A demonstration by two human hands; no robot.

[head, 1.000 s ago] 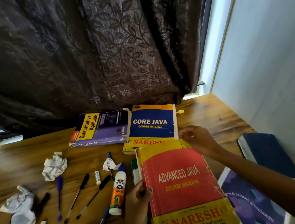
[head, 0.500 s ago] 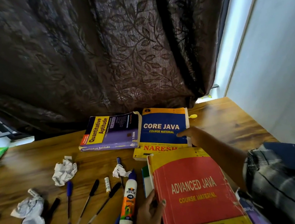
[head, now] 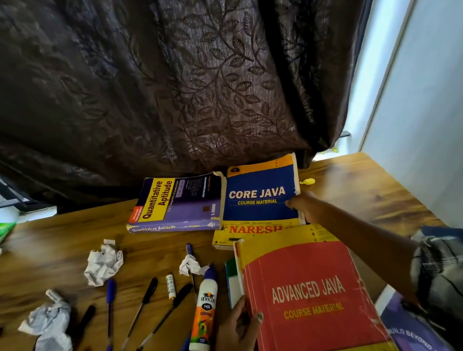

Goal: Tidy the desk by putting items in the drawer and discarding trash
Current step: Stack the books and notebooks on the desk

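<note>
- Head view: I see the left hand (head: 240, 336) gripping the spine edge of the red Advanced Java book (head: 313, 302), thumb curled over its cover, at the near edge of the desk (head: 371, 187).
- My right hand (head: 305, 205) reaches forward to the Core Java book (head: 259, 198); its fingers are curled at that book's right edge, thumb on the cover, so I judge it is taking hold.
- Quantitative Aptitude book (head: 175, 205) lies flat, touching the left side of the Core Java book.
- Trash not yet discarded: three crumpled paper balls (head: 104, 264) lie on the desk, one small wad resting over a pen.
- Loose items not yet stowed: several pens (head: 110, 312), a glue bottle (head: 203, 310) just left of the red book, and small white tubes among them.
- No drawer or bin is in view, so I cannot tell their state.
- Judgement: the task is at an early stage. The books are being gathered; stationery and trash all remain.
</note>
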